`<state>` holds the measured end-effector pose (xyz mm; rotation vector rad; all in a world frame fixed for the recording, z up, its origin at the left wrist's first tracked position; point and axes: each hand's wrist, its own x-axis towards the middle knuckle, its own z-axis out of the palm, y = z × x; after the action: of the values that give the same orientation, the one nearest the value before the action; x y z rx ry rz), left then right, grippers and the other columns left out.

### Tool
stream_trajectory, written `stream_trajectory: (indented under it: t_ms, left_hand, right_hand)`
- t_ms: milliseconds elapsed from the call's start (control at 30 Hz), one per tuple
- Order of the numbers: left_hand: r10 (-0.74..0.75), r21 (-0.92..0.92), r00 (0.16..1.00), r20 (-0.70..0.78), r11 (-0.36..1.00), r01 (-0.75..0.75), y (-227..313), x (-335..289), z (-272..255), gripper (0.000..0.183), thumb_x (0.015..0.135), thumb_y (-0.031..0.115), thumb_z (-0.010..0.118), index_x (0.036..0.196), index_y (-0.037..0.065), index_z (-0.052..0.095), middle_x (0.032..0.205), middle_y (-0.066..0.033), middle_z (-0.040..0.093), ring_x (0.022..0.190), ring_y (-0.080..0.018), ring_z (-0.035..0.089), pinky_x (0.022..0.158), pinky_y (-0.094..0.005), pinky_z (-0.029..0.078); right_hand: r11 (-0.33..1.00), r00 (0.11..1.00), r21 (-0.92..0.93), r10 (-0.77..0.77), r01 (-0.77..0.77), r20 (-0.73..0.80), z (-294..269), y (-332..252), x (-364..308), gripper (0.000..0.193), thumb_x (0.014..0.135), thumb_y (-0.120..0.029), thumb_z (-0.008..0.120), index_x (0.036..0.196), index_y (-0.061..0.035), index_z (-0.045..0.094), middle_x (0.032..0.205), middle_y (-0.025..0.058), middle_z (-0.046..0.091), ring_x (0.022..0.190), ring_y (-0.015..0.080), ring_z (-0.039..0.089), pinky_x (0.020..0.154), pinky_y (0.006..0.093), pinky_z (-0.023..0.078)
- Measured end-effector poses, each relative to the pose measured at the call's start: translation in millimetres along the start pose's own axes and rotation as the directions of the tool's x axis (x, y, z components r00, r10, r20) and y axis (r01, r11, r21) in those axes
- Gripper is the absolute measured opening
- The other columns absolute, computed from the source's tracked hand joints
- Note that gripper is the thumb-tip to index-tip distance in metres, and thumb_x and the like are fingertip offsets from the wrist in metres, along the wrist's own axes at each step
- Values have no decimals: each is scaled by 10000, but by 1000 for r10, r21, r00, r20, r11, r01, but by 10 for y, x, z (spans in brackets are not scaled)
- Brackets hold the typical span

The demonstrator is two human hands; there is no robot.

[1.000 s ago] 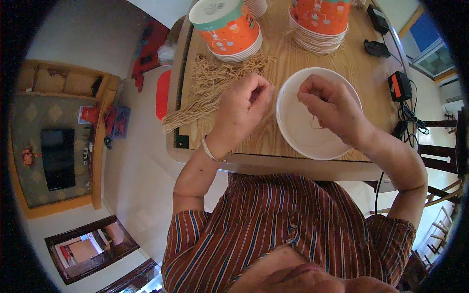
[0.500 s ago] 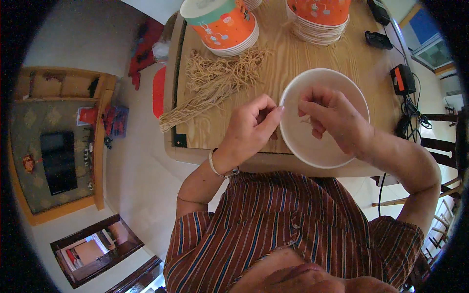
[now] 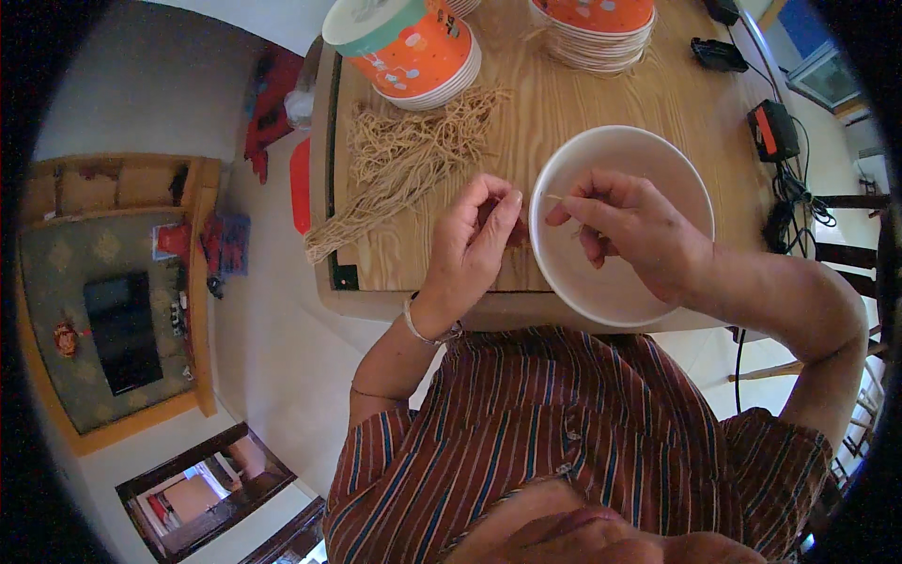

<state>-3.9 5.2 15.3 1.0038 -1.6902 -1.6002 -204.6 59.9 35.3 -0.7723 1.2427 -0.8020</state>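
A round white tub (image 3: 628, 299) stands at the table's near edge, its mouth facing up. Over its opening, my right hand (image 3: 625, 221) pinches a short, thin piece of tan string (image 3: 554, 196) that sticks out from the fingertips. Just left of the tub's rim is my left hand (image 3: 479, 230), thumb pressed against curled fingers; whatever it pinches is too small or hidden. Beyond the left hand lies a bundle of tan strings (image 3: 413, 164), loose and frayed at its far end and gathered toward the near left.
Nested orange paper tubs (image 3: 413, 61) stand at the back left, with another orange stack (image 3: 601, 38) farther right. On the table's right side are a black-and-orange box (image 3: 772, 132), coiled black cables (image 3: 794, 211) and a black holder (image 3: 719, 54). Dark chairs (image 3: 850, 254) stand at right.
My right hand has shifted left toward the tub's rim, and the string in its fingers now shows. My left hand has drawn slightly away from the rim. The view has tilted a little.
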Motion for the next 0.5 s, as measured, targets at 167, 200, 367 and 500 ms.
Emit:
stream_trajectory:
  t_ms: [167,200,367,500]
  left_hand:
    - [149,55,988,41,987,-152,-75,101,19,221,985,126,509,1167,5,539,1068,-61,594,917,-107,582,822,-262,482]
    - [151,28,986,65,988,-153,-80,113,22,248,978,109,510,1202,5,536,1109,-68,589,947,-117,579,859,-273,473]
    - [130,12,989,76,991,-131,-78,112,33,257,971,96,512,1209,1,533,1108,-69,604,980,-128,583,876,-286,472]
    - [107,1,991,75,994,-108,-72,92,23,258,968,103,519,1201,-6,534,1094,-72,613,988,-125,587,879,-282,474]
  right_hand:
    - [999,1000,46,-4,4,-4,26,4,5,191,957,-198,568,941,-24,645,745,-10,557,629,53,493,552,220,416]
    - [998,1000,70,10,-10,-6,35,-5,5,192,958,-197,566,939,-23,645,746,-9,562,630,54,494,550,221,417]
    - [999,1000,47,-15,16,-9,18,25,33,201,946,-213,569,925,-24,636,743,1,579,610,71,514,546,244,435]
    - [998,999,43,-51,52,-5,25,24,35,208,936,-219,572,893,-23,629,729,10,588,589,89,531,535,266,445]
